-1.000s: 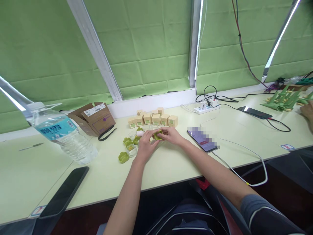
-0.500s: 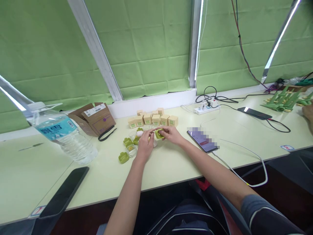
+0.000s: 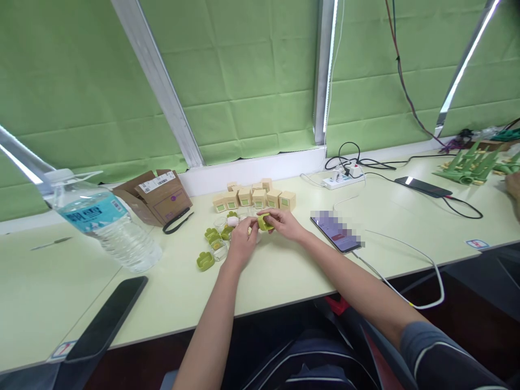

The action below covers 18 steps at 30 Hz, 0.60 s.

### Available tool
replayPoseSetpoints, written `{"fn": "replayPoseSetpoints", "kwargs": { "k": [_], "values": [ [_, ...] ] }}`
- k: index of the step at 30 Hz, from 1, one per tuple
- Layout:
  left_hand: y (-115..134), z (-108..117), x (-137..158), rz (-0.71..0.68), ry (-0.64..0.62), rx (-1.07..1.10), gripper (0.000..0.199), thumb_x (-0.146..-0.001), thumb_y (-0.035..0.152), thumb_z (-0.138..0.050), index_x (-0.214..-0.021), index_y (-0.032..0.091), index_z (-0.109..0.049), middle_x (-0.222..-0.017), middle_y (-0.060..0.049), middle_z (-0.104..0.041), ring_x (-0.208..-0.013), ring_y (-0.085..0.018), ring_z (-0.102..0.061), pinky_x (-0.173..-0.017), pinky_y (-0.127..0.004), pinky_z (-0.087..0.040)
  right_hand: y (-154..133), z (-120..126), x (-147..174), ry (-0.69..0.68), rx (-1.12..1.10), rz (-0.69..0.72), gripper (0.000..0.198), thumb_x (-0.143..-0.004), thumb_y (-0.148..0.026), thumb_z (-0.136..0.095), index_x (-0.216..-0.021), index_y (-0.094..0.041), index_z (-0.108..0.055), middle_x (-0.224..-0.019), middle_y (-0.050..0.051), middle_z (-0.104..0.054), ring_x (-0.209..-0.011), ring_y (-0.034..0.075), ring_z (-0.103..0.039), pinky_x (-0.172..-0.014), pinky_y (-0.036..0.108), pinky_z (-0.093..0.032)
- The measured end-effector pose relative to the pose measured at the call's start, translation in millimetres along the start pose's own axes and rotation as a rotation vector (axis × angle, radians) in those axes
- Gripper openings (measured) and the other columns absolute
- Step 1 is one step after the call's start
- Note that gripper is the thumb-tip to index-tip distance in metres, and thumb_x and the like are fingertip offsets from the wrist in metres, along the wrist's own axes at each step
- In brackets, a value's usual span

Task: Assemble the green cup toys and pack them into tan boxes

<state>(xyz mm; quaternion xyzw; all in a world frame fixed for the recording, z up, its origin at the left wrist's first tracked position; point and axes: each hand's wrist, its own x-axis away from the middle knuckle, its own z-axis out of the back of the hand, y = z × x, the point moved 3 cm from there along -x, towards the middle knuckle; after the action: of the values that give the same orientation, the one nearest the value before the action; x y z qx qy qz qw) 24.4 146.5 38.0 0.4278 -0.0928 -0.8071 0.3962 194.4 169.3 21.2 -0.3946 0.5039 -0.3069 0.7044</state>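
My right hand [image 3: 282, 223] pinches a small green flower-shaped cup [image 3: 265, 222] between thumb and fingers above the table. Close against its left side is my left hand [image 3: 244, 238], thumb and fingers drawn together; what they grip, if anything, is too small to make out. To the left of that hand lie several matching green flower-shaped pieces [image 3: 205, 261], small clear plastic parts [image 3: 220, 252] and a white roll-like piece [image 3: 233, 222]. Behind both hands stands a group of cream-coloured box-shaped pieces [image 3: 245, 197] with little green windows.
On the left are a large water bottle [image 3: 122, 238], an open cardboard box [image 3: 160, 200] and a dark phone [image 3: 108, 317]. A lit phone [image 3: 337, 233] with a white cable lies right of my hands. Beyond are a power strip [image 3: 345, 179], another phone [image 3: 422, 187] and green parts [image 3: 467, 165].
The green cup has turned slightly in my right fingers. My left fingers have shifted a little, leaving more of the white roll-like piece in sight.
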Motion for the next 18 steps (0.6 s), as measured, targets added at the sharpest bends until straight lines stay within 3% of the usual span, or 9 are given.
{"fn": "replayPoseSetpoints", "kwargs": {
  "k": [9, 13, 18],
  "values": [
    [-2.7, 3.6, -2.3, -0.019, 0.013, -0.104, 0.017, -0.096, 0.018, -0.045, -0.091, 0.022, -0.061, -0.085, -0.005, -0.067, -0.083, -0.023, -0.062, -0.077, -0.035, -0.047, -12.3, -3.5, 3.0, -0.010, 0.086, 0.036, 0.035, -0.098, -0.046, -0.053, -0.110, -0.019, -0.072, -0.090, 0.005, -0.070, -0.069, 0.014, -0.064, -0.058, 0.026, -0.061],
    [-3.4, 3.8, -2.4, 0.000, 0.006, -0.123, 0.016, -0.094, 0.016, -0.046, -0.090, 0.022, -0.061, -0.087, -0.005, -0.068, -0.085, -0.023, -0.062, -0.078, -0.035, -0.045, -14.6, -3.4, 3.8, -0.023, 0.110, 0.044, 0.031, -0.098, -0.041, -0.053, -0.109, -0.018, -0.070, -0.084, 0.003, -0.068, -0.062, 0.012, -0.062, -0.058, 0.025, -0.058],
    [-2.9, 4.7, -1.6, 0.020, 0.009, -0.124, 0.015, -0.094, 0.020, -0.048, -0.091, 0.021, -0.062, -0.091, -0.006, -0.069, -0.089, -0.023, -0.062, -0.081, -0.035, -0.045, -11.9, -2.4, 4.0, -0.033, 0.076, 0.012, 0.035, -0.096, -0.046, -0.054, -0.111, -0.018, -0.070, -0.087, 0.004, -0.069, -0.069, 0.015, -0.064, -0.059, 0.026, -0.059]
  ]
}}
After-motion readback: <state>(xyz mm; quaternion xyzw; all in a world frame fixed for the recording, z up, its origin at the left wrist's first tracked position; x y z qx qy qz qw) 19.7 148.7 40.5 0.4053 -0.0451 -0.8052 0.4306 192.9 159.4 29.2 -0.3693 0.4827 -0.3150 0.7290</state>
